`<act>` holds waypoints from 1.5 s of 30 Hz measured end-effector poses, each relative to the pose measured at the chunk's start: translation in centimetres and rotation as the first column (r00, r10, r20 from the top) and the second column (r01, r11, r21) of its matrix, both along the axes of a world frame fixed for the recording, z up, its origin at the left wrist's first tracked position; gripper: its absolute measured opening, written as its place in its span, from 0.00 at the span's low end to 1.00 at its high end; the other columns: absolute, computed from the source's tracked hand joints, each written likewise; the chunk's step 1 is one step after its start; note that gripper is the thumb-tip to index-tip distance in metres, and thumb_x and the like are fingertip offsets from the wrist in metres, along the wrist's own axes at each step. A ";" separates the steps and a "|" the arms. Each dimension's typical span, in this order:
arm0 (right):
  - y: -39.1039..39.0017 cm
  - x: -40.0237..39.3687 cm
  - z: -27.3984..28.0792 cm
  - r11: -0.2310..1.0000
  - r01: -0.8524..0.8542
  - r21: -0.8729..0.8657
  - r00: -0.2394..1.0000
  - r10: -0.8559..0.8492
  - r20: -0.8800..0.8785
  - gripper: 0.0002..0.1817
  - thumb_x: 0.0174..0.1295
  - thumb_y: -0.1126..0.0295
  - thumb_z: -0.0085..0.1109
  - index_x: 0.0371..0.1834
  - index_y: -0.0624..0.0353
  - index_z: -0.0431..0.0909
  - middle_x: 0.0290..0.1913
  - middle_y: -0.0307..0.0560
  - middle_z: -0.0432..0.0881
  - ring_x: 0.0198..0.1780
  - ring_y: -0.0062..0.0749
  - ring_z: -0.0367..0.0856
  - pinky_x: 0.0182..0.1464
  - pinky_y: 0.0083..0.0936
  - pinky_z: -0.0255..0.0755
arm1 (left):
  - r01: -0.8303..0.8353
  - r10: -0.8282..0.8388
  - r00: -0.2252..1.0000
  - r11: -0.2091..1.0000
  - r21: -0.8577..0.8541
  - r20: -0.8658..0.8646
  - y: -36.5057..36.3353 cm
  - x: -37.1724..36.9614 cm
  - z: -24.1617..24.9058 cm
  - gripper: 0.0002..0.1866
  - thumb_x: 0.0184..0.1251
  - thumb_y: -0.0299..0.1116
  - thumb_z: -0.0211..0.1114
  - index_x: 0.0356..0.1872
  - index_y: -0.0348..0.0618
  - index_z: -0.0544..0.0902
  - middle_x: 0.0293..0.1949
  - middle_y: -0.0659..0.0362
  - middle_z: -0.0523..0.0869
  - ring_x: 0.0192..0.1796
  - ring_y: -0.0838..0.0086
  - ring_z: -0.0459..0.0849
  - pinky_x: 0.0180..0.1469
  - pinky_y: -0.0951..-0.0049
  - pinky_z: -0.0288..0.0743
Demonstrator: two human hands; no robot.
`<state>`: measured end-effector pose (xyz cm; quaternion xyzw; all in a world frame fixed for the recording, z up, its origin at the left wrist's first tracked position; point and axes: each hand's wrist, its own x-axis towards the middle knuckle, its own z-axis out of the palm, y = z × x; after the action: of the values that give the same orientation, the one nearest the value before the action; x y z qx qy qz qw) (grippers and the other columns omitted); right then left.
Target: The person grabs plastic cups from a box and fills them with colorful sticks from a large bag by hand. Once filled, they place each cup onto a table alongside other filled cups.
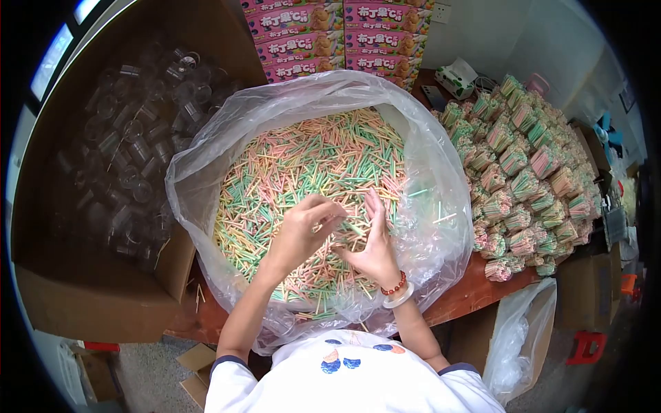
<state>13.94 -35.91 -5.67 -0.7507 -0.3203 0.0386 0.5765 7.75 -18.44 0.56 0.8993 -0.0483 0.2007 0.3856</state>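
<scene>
Both of my hands are inside a large clear plastic bag (200,141) filled with loose thin sticks (275,162) in pastel pink, green and yellow. My left hand (310,224) has its fingers curled inward, with a few pastel sticks at its fingertips. Facing it, my right hand (375,248) has its fingers stretched upward and its thumb apart, pointing left. Several sticks (354,226) lie in the gap between the two hands. Whether the right palm touches them cannot be told. A red bead bracelet (394,283) and a pale bangle (399,297) circle my right wrist.
At left, a cardboard box (89,296) holds many clear plastic cups (141,151). Bundles of pastel sticks (523,179) are heaped at right on the reddish table (454,306). Pink printed boxes (299,47) are stacked behind the bag, near a tissue pack (458,77).
</scene>
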 end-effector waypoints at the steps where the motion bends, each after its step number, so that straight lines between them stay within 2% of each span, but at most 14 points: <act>1: -0.6 0.2 0.2 1.000 -0.001 -0.002 1.000 0.001 0.002 0.69 0.44 0.71 0.85 0.86 0.62 0.42 0.81 0.64 0.56 0.82 0.56 0.58 0.82 0.46 0.58 | -0.050 0.051 0.998 0.999 -0.021 0.034 0.5 0.0 0.5 0.10 0.64 0.22 0.73 0.46 0.44 0.91 0.45 0.52 0.88 0.43 0.63 0.91 0.43 0.67 0.86; 3: -1.8 0.4 0.6 0.996 -0.050 0.068 0.993 0.057 -0.107 0.69 0.43 0.67 0.87 0.85 0.62 0.45 0.81 0.62 0.57 0.81 0.55 0.60 0.81 0.45 0.60 | -0.089 0.090 0.995 0.996 -0.023 0.051 1.7 -0.4 1.1 0.14 0.64 0.26 0.74 0.51 0.47 0.90 0.53 0.51 0.86 0.50 0.61 0.90 0.48 0.63 0.85; 5: -2.2 0.5 1.2 0.997 -0.072 0.036 0.991 0.075 -0.111 0.69 0.42 0.64 0.89 0.85 0.62 0.48 0.80 0.61 0.59 0.79 0.56 0.63 0.79 0.47 0.61 | -0.321 0.311 0.947 0.897 0.303 0.081 0.9 -1.2 3.5 0.22 0.63 0.29 0.76 0.59 0.51 0.86 0.63 0.48 0.81 0.60 0.56 0.85 0.57 0.57 0.83; 6: -1.9 0.4 1.0 0.995 -0.028 -0.091 0.999 0.032 0.044 0.68 0.42 0.65 0.88 0.85 0.61 0.48 0.79 0.60 0.61 0.78 0.56 0.64 0.77 0.47 0.64 | -0.196 0.202 0.979 0.931 0.307 0.012 0.6 -1.4 2.8 0.29 0.61 0.31 0.78 0.65 0.54 0.82 0.69 0.47 0.75 0.67 0.52 0.79 0.65 0.52 0.79; 9: 0.0 0.0 0.1 0.984 0.088 -0.152 0.980 -0.058 0.190 0.59 0.45 0.71 0.84 0.82 0.59 0.56 0.70 0.60 0.74 0.73 0.53 0.73 0.72 0.44 0.69 | 0.094 -0.067 0.990 0.968 0.235 -0.121 -1.3 -1.6 0.7 0.28 0.61 0.30 0.78 0.64 0.53 0.84 0.65 0.48 0.78 0.65 0.52 0.81 0.65 0.54 0.81; 13: 1.0 -0.1 2.4 0.982 0.182 0.044 0.980 -0.177 -0.095 0.47 0.44 0.74 0.82 0.72 0.58 0.68 0.56 0.55 0.85 0.61 0.49 0.84 0.63 0.43 0.77 | -0.009 0.009 1.000 1.000 0.027 0.019 0.0 -1.4 1.1 0.15 0.63 0.22 0.74 0.50 0.47 0.91 0.48 0.55 0.89 0.48 0.62 0.91 0.48 0.64 0.88; 15: 1.5 1.1 2.3 0.988 0.151 0.043 0.979 -0.155 0.132 0.48 0.43 0.72 0.84 0.71 0.58 0.68 0.55 0.56 0.86 0.58 0.50 0.85 0.61 0.43 0.78 | -0.086 0.085 0.993 0.996 0.004 0.079 1.1 -1.4 2.2 0.12 0.63 0.19 0.74 0.46 0.46 0.93 0.46 0.56 0.91 0.46 0.67 0.92 0.45 0.69 0.88; 19: 2.3 0.9 3.3 0.981 0.191 -0.042 0.978 -0.186 0.096 0.50 0.42 0.70 0.85 0.72 0.58 0.66 0.56 0.56 0.86 0.61 0.50 0.84 0.63 0.43 0.77 | -0.294 0.291 0.956 0.930 0.223 0.045 2.7 -1.3 3.2 0.20 0.65 0.26 0.75 0.58 0.51 0.88 0.63 0.50 0.83 0.62 0.57 0.86 0.58 0.59 0.86; 22: 2.4 0.2 2.3 0.985 0.169 -0.030 0.983 -0.166 0.074 0.54 0.44 0.71 0.84 0.77 0.58 0.62 0.59 0.57 0.86 0.62 0.52 0.85 0.65 0.44 0.76 | -0.056 0.086 0.981 0.984 0.171 -0.173 0.8 -1.4 2.9 0.32 0.63 0.38 0.78 0.70 0.58 0.80 0.72 0.49 0.73 0.69 0.51 0.79 0.65 0.51 0.82; 28: 2.1 0.2 0.7 0.994 0.110 0.004 0.994 -0.111 0.011 0.57 0.50 0.76 0.80 0.83 0.58 0.53 0.67 0.64 0.81 0.70 0.54 0.80 0.69 0.43 0.75 | 0.149 -0.143 0.986 0.986 0.075 -0.087 0.2 0.2 -1.8 0.18 0.63 0.27 0.75 0.54 0.43 0.88 0.64 0.51 0.80 0.57 0.55 0.87 0.55 0.59 0.87; 33: 2.1 0.5 0.2 0.992 0.119 0.041 0.990 -0.121 0.071 0.58 0.47 0.76 0.82 0.82 0.57 0.55 0.66 0.60 0.82 0.68 0.53 0.81 0.69 0.42 0.75 | -0.035 0.036 0.999 0.999 0.009 -0.025 0.6 -0.5 0.0 0.09 0.64 0.21 0.72 0.45 0.40 0.89 0.40 0.53 0.89 0.45 0.61 0.92 0.46 0.63 0.87; 36: 2.1 0.2 0.5 0.993 0.117 0.025 0.992 -0.118 0.053 0.58 0.47 0.76 0.82 0.82 0.58 0.55 0.67 0.59 0.82 0.68 0.53 0.81 0.70 0.43 0.74 | -0.036 0.034 0.999 0.992 0.122 0.021 1.3 -0.5 0.6 0.08 0.63 0.21 0.74 0.42 0.38 0.87 0.40 0.55 0.91 0.42 0.64 0.91 0.43 0.66 0.86; 40: 2.3 0.1 0.5 0.992 0.126 0.021 0.991 -0.126 0.034 0.57 0.49 0.78 0.80 0.83 0.58 0.53 0.67 0.63 0.81 0.71 0.54 0.78 0.71 0.44 0.72 | -0.029 -0.003 0.961 0.994 -0.110 -0.275 1.0 -0.1 -0.1 0.18 0.64 0.20 0.71 0.55 0.41 0.84 0.40 0.54 0.89 0.45 0.64 0.90 0.48 0.62 0.85; 45: 2.5 0.0 0.1 0.986 0.158 0.050 0.986 -0.160 0.045 0.54 0.51 0.73 0.80 0.81 0.55 0.57 0.66 0.57 0.83 0.67 0.52 0.82 0.68 0.42 0.76 | 0.113 -0.106 0.993 0.978 0.174 -0.048 0.7 -0.2 1.3 0.26 0.64 0.23 0.70 0.64 0.42 0.79 0.47 0.51 0.87 0.45 0.58 0.89 0.50 0.60 0.85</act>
<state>13.89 -33.37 -5.54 -0.7610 -0.2743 -0.0332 0.5870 7.58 -17.76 1.86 0.9296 -0.1079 0.1568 0.3157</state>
